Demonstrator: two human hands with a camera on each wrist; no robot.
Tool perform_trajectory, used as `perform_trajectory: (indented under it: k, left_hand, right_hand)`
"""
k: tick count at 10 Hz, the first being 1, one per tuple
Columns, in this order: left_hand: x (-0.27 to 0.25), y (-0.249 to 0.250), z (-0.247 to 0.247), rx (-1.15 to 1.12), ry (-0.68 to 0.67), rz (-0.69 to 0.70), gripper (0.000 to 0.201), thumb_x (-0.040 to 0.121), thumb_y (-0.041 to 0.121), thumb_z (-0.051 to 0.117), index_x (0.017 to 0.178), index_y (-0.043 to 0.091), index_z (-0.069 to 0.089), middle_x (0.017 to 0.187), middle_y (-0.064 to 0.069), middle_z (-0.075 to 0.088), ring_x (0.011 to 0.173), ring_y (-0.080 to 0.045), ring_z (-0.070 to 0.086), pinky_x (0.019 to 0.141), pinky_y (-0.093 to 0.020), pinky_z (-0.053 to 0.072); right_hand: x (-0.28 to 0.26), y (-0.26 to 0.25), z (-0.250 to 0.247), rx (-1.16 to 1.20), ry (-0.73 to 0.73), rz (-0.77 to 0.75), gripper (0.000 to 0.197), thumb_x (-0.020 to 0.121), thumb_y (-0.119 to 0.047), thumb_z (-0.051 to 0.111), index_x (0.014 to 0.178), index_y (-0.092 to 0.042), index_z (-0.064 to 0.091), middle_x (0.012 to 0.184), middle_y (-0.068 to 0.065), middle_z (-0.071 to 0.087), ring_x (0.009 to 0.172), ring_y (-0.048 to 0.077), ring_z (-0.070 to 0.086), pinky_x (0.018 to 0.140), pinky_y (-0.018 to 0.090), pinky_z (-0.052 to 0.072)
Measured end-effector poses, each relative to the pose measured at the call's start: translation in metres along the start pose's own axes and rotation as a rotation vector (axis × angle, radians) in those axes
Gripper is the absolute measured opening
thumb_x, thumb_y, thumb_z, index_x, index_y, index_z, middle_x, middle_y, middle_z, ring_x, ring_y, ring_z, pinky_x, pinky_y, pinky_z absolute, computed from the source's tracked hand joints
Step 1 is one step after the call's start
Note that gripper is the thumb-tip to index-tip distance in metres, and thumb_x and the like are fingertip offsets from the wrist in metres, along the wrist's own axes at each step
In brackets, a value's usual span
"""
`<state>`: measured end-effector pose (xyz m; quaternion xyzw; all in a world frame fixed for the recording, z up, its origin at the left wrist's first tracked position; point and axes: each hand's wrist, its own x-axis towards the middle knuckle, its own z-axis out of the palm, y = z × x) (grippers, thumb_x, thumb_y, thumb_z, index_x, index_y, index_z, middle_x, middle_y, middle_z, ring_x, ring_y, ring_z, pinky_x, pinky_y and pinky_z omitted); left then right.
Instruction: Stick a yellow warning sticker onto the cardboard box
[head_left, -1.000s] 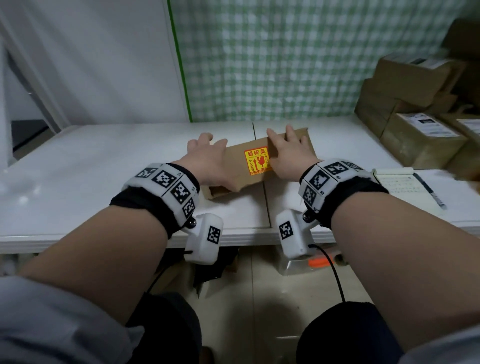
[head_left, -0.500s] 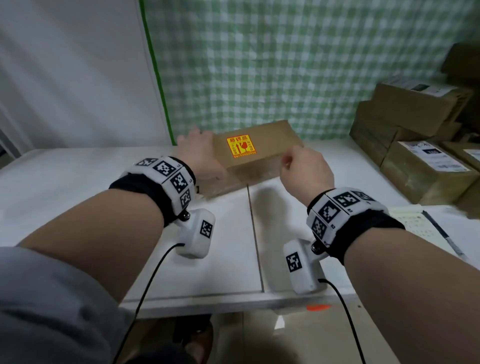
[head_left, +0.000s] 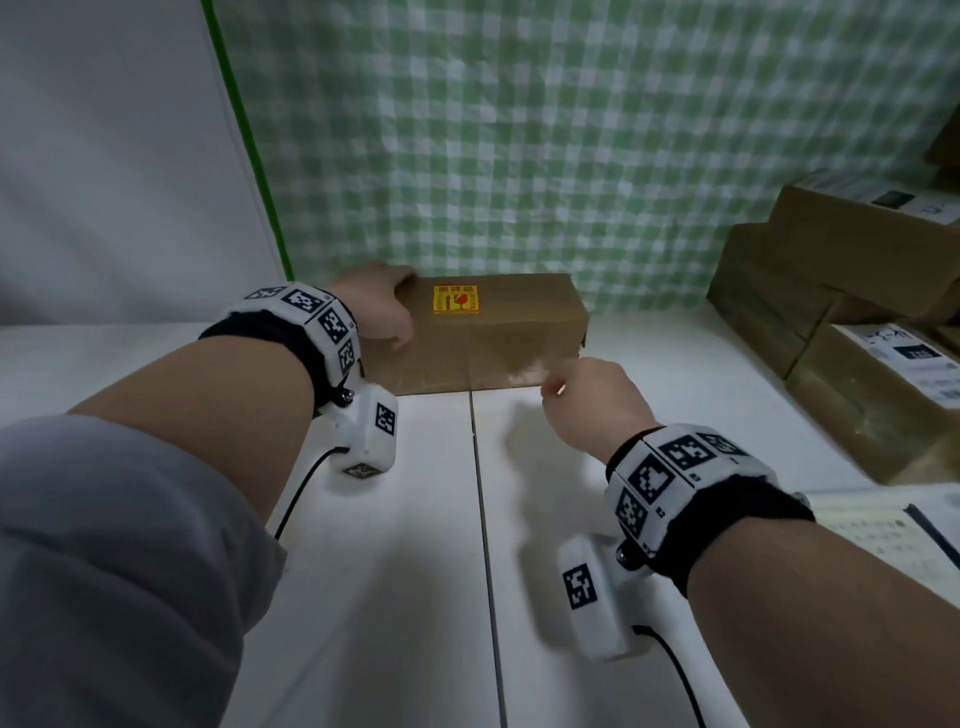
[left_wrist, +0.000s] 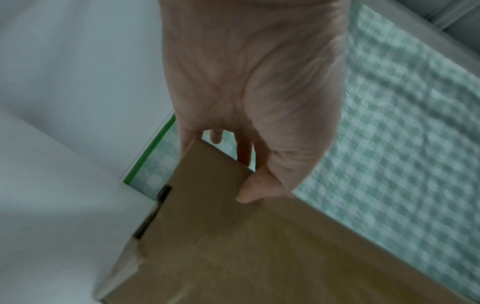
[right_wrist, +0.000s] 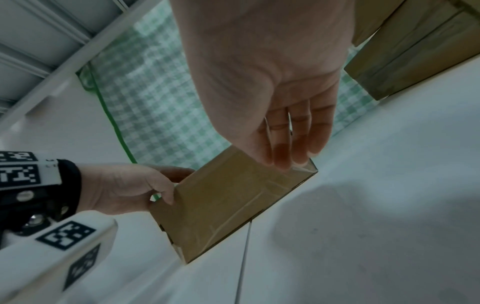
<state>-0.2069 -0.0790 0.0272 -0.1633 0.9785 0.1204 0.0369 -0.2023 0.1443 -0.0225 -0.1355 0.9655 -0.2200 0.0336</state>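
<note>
— Fingers of the left hand curl over the left end of the cardboard box, don't they?

— They do. From the left wrist view its thumb presses on the near face of the box while the other fingers hook behind the far edge, so that hand grips the box.

— And the right hand?

— It hangs just in front of the box's right end, apart from it, holding nothing. From the right wrist view its fingers lie straight and close together.

— Where is the box?

— It rests on the white table, at the table's far edge against the green checked cloth.

— And the sticker?

— A yellow sticker with red marks lies flat on top of the box, toward its left half, just right of the left hand.

— Anything else near the box?

— More brown boxes are stacked to the right of it, well apart, and a sheet of paper lies nearer than that stack.
</note>
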Motion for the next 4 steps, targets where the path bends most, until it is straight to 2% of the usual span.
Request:
perform_trajectory:
  k: [1, 2, 3, 4]
  left_hand:
    - [-0.005, -0.005, 0.0, -0.002, 0.016, 0.007, 0.069, 0.08, 0.004, 0.056, 0.143, 0.02, 0.033, 0.149, -0.011, 0.035, 0.13, -0.031, 0.039, 0.1, -0.037, 0.041]
    - [-0.016, -0.004, -0.004, -0.009, 0.025, 0.006, 0.065, 0.083, 0.007, 0.056, 0.143, 0.019, 0.035, 0.149, -0.01, 0.035, 0.13, -0.03, 0.04, 0.102, -0.037, 0.041]
    - [-0.043, 0.001, -0.019, -0.091, 0.072, 0.035, 0.061, 0.082, 0.011, 0.059, 0.14, 0.019, 0.04, 0.148, -0.009, 0.037, 0.128, -0.028, 0.043, 0.097, -0.034, 0.044]
    - [-0.075, 0.011, -0.046, -0.199, 0.175, 0.115, 0.05, 0.082, 0.017, 0.061, 0.131, 0.02, 0.051, 0.14, -0.006, 0.049, 0.12, -0.023, 0.051, 0.091, -0.028, 0.044]
  right_hand:
    - [-0.001, -0.004, -0.002, -0.009, -0.022, -0.019, 0.027, 0.086, -0.009, 0.042, 0.095, -0.013, 0.068, 0.104, 0.007, 0.064, 0.089, 0.027, 0.06, 0.068, 0.028, 0.045]
    - [-0.007, -0.01, -0.01, -0.019, -0.025, -0.033, 0.025, 0.086, -0.009, 0.042, 0.089, -0.011, 0.067, 0.096, 0.007, 0.063, 0.082, 0.026, 0.058, 0.066, 0.027, 0.045]
    - [-0.02, -0.019, -0.027, -0.016, -0.021, -0.069, 0.022, 0.085, -0.009, 0.042, 0.072, -0.013, 0.06, 0.09, 0.008, 0.063, 0.077, 0.025, 0.056, 0.064, 0.029, 0.045]
    - [-0.037, -0.035, -0.056, 0.066, 0.072, -0.126, 0.023, 0.087, -0.01, 0.046, 0.088, -0.016, 0.068, 0.101, 0.005, 0.068, 0.087, 0.023, 0.06, 0.07, 0.028, 0.047]
